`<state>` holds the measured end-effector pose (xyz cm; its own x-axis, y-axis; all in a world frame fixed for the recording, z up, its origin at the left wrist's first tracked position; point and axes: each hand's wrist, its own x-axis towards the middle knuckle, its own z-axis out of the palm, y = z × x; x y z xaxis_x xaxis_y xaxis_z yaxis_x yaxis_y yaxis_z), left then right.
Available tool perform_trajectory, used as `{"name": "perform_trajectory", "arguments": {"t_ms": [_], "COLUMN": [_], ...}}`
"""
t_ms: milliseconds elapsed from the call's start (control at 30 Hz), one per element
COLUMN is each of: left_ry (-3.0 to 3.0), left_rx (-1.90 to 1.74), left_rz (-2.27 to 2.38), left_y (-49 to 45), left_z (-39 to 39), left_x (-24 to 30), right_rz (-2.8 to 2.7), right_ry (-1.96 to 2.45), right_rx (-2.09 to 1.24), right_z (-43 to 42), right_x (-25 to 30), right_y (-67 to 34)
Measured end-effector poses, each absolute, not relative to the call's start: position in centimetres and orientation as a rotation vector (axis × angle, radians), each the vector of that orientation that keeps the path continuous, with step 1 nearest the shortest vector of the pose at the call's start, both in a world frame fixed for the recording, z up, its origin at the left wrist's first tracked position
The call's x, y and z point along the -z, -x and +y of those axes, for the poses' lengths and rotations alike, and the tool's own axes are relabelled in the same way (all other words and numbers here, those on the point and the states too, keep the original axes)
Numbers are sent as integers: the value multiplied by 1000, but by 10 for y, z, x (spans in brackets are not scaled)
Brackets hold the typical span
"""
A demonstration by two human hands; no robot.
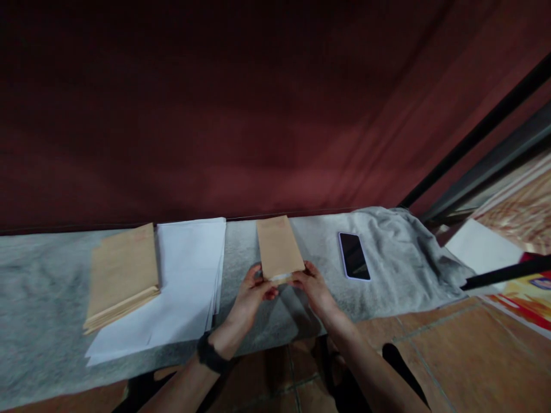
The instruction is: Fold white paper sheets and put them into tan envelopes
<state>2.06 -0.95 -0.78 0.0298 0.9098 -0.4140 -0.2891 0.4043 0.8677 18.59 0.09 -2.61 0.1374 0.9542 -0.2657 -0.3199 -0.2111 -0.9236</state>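
A brown paper envelope (pixel 279 245) lies in front of me, its near end slightly raised, with a pale strip along that edge. My left hand (pixel 255 288) pinches its near left corner, and a dark band circles that wrist. At the near right corner, my right hand (pixel 313 282) grips the same envelope between thumb and fingers. To the left, a stack of brown envelopes (pixel 124 269) rests partly over a pile of white paper sheets (pixel 189 275).
A phone (pixel 355 256) in a lilac case lies right of my hands on the grey cloth (pixel 400 269). A dark red fabric wall (pixel 258 143) rises behind. Black bars (pixel 477 135) and colourful packaging (pixel 531 292) are at the right, above a tiled floor (pixel 482 350).
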Motion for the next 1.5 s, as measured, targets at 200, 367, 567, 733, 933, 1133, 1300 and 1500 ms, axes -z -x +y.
{"name": "perform_trajectory", "arguments": {"t_ms": [200, 367, 567, 733, 933, 1133, 1300, 1500], "left_ry": [-706, -757, -878, -1113, -1897, -2362, -2485, -2502], "left_rx": [-987, -910, -737, -599, -781, -772, -630, -576], "left_rz": [1271, 1312, 1351, 1517, 1790, 1402, 1481, 1526], "left_y": [-19, -11, 3, 19, 14, -20, -33, -42], "left_z": [-11, -10, -10, -10, 8, 56, 82, 94], "left_x": [8, 5, 8, 6, -4, 17, 37, 42], "right_rz": [-716, -788, -1163, -1576, -2117, -2316, -2314, -2277], "right_ry": [1291, 1337, 1586, 1699, 1361, 1374, 1374, 1337], "right_rx": [-1451, -1498, -1411, -818, -476, -397, -429, -522], "right_z": [-5, -7, -8, -5, -4, -3, -3, 2], "right_x": [26, 28, 32, 33, 34, 47, 40, 29], "right_y": [-186, -193, -215, -221, -203, -196, -199, -201]}}
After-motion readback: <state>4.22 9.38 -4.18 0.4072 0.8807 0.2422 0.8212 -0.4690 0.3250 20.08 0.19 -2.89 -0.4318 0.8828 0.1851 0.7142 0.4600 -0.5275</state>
